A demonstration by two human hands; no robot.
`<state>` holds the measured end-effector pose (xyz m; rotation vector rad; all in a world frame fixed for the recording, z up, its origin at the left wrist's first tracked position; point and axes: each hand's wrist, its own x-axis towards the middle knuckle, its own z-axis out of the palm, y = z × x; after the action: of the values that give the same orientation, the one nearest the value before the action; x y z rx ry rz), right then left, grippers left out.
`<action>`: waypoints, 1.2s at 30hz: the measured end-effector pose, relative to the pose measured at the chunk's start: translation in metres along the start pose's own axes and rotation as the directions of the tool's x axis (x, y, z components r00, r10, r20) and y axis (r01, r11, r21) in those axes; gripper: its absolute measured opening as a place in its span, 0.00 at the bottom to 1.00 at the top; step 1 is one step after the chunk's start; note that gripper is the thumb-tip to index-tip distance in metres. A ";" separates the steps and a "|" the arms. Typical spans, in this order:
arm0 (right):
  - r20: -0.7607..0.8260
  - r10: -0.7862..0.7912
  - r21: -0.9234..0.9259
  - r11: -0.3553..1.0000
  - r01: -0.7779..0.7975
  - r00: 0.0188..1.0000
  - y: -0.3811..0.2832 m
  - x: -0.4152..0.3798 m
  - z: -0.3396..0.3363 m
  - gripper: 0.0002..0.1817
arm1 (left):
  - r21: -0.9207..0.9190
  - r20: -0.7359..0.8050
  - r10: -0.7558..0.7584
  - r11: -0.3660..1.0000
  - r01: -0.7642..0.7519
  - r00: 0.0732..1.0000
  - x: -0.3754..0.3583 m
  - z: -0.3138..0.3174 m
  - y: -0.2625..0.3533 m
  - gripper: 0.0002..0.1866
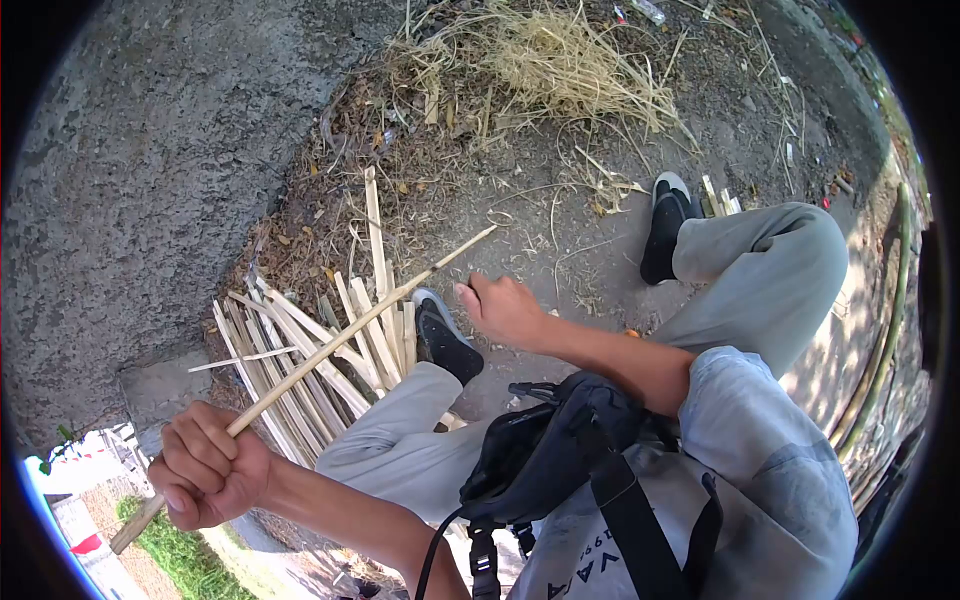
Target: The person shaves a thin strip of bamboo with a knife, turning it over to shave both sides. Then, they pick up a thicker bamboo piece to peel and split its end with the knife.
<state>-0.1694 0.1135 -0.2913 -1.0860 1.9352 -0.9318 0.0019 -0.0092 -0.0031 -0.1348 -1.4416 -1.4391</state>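
A long, pale wooden stick (335, 340) slants across the view, its thin pointed tip at the upper right. My left hand (208, 465) is wrapped round it near the thicker lower end, which sticks out below my fist. My right hand (505, 312) hovers just below the tip end of the stick, apart from it. Its fingers are curled closed, and what they hold, if anything, is hidden. Under the stick, a pile of split wood strips (295, 385) lies on the ground beside my left foot (445, 335).
Behind rises a rough grey concrete wall (180, 170). A heap of dry, straw-like shavings (580, 70) lies at the far side. Short cut pieces (718, 198) are by my right foot (668, 225). Long poles (885, 330) run along the right edge. A black bag (560, 440) is at my waist.
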 end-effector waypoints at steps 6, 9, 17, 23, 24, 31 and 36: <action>0.035 0.152 0.044 0.987 -0.154 0.988 0.033 0.003 0.015 0.24 | -0.026 -0.006 -0.001 1.000 0.001 1.000 0.000 0.005 0.001 0.17; -0.001 -0.123 0.085 0.989 0.122 0.992 -0.029 -0.008 -0.009 0.21 | -0.144 0.023 -0.015 0.989 0.019 1.000 0.003 0.003 -0.003 0.16; 0.011 0.188 0.006 0.982 -0.188 0.982 0.068 0.013 0.023 0.21 | -0.222 0.096 -0.063 0.971 0.084 0.993 0.001 0.007 -0.002 0.15; -0.024 -0.291 0.119 0.949 0.292 0.956 -0.027 -0.008 -0.006 0.23 | -0.294 0.136 -0.052 0.951 0.091 0.989 0.005 0.005 -0.005 0.17; -0.058 -0.263 0.132 0.954 0.268 0.963 -0.020 -0.010 -0.001 0.24 | -0.291 0.139 -0.057 0.952 0.096 0.989 0.004 0.005 -0.005 0.17; -0.086 -0.033 -0.010 0.999 0.032 0.996 0.001 0.002 0.006 0.22 | -0.291 0.112 -0.061 0.952 0.092 0.992 -0.008 -0.001 0.005 0.19; -0.062 -0.277 0.125 0.951 0.283 0.959 -0.053 -0.020 -0.007 0.17 | -0.224 0.024 -0.063 0.972 0.066 0.998 -0.007 0.002 0.005 0.19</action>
<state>-0.1479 0.1128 -0.2388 -1.2921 1.7526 -1.2303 0.0071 -0.0030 -0.0043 -0.2441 -1.3026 -1.6564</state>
